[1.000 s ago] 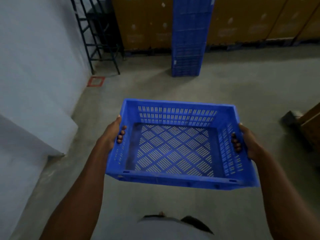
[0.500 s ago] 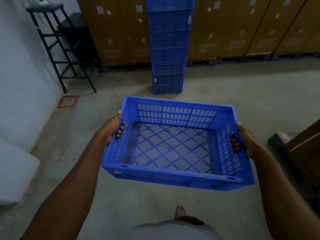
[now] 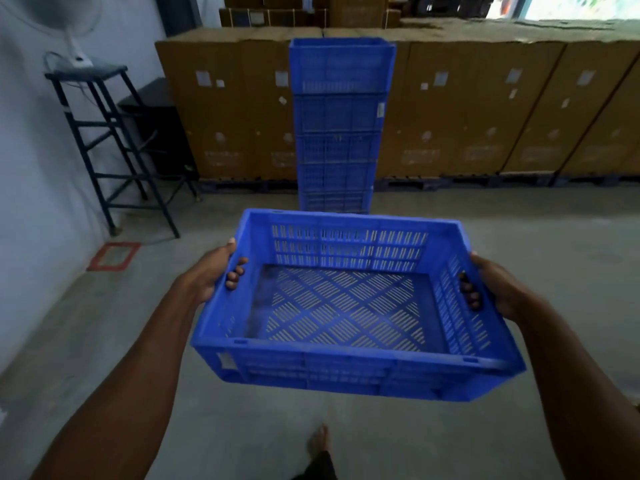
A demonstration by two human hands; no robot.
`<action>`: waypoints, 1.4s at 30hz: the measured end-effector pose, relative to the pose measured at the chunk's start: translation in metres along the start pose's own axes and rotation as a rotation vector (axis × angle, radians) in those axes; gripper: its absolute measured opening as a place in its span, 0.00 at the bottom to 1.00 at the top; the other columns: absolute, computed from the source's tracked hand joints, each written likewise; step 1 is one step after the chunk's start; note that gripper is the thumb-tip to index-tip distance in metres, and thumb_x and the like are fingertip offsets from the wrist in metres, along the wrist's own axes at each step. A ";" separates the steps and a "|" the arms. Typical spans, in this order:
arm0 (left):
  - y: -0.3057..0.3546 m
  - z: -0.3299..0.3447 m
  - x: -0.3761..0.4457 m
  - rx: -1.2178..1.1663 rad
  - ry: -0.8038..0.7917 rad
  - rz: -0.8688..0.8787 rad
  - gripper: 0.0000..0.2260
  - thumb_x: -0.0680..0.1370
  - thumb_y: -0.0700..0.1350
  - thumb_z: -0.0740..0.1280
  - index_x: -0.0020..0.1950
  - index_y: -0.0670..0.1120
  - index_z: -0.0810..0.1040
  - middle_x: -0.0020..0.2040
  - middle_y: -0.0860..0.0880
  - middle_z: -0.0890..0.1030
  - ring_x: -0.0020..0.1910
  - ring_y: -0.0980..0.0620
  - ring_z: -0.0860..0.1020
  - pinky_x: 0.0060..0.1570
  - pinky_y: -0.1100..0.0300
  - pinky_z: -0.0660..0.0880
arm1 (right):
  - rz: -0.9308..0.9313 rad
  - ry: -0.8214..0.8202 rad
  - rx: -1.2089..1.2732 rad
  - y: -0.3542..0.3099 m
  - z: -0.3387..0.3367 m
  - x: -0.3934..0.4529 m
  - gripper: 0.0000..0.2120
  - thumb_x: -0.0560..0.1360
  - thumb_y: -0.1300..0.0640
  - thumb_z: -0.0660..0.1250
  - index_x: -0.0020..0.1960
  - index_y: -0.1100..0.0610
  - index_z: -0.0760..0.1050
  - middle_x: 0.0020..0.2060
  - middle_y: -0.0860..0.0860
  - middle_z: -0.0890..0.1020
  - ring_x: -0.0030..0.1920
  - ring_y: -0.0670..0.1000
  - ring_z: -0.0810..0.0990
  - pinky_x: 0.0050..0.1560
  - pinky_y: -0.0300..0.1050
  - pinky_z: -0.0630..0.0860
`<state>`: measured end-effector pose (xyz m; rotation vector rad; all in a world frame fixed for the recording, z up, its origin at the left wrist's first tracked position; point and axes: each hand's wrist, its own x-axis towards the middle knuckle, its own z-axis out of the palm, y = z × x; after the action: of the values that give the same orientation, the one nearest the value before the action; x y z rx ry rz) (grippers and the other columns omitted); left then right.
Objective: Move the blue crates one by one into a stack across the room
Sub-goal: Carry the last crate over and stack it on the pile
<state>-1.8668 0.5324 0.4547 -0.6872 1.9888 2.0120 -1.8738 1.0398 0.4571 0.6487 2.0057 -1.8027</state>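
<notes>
Closer now to crate stack (image 3: pixel 341 126); left hand (image 3: pixel 211 275) and right hand (image 3: pixel 491 289) fingers hooked through handle slots of empty slotted blue crate (image 3: pixel 343 362).

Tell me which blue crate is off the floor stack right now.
The empty crate held between the left hand and right hand; the others sit stacked against the cardboard boxes.

Crate in the hands: one (image 3: pixel 346 306)
Crates in the stack: five that can be told apart, one on top of the other (image 3: pixel 337 126)
Hands: two, a left hand (image 3: pixel 211 275) and a right hand (image 3: pixel 495 289)
Feet: one bare foot (image 3: pixel 320 439)
Big brown boxes along the back: hard to count, at least four (image 3: pixel 460 109)
Black stands: one (image 3: pixel 114 143)
Fans: one (image 3: pixel 74 32)
Red squares on the floor: one (image 3: pixel 114 256)
</notes>
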 end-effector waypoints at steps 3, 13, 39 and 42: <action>0.047 0.016 0.069 -0.016 -0.024 0.022 0.23 0.85 0.60 0.51 0.49 0.41 0.72 0.34 0.47 0.66 0.18 0.58 0.62 0.17 0.67 0.61 | -0.028 -0.007 -0.003 -0.056 -0.002 0.055 0.27 0.81 0.33 0.49 0.40 0.56 0.66 0.28 0.52 0.64 0.22 0.48 0.59 0.19 0.39 0.60; 0.251 0.065 0.254 -0.047 -0.149 0.106 0.22 0.85 0.58 0.53 0.53 0.39 0.71 0.37 0.48 0.67 0.19 0.59 0.64 0.18 0.67 0.63 | -0.125 -0.022 0.071 -0.257 -0.020 0.213 0.26 0.81 0.34 0.52 0.41 0.57 0.66 0.27 0.50 0.66 0.21 0.47 0.61 0.18 0.39 0.61; 0.750 0.115 0.634 -0.148 -0.145 0.164 0.22 0.85 0.56 0.56 0.51 0.37 0.73 0.27 0.47 0.73 0.18 0.59 0.66 0.17 0.68 0.65 | -0.242 -0.312 0.148 -0.837 -0.012 0.575 0.19 0.84 0.47 0.52 0.45 0.61 0.69 0.24 0.49 0.68 0.20 0.44 0.66 0.20 0.36 0.67; 0.792 0.110 0.678 -0.168 -0.160 0.202 0.20 0.86 0.55 0.55 0.56 0.37 0.71 0.28 0.46 0.75 0.18 0.59 0.67 0.18 0.68 0.66 | -0.275 -0.325 0.139 -0.881 0.000 0.607 0.20 0.84 0.47 0.51 0.46 0.61 0.69 0.24 0.49 0.68 0.20 0.44 0.67 0.21 0.36 0.67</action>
<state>-2.8479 0.4905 0.8222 -0.3549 1.8779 2.2911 -2.8704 1.0281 0.8471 0.1035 1.8293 -2.0629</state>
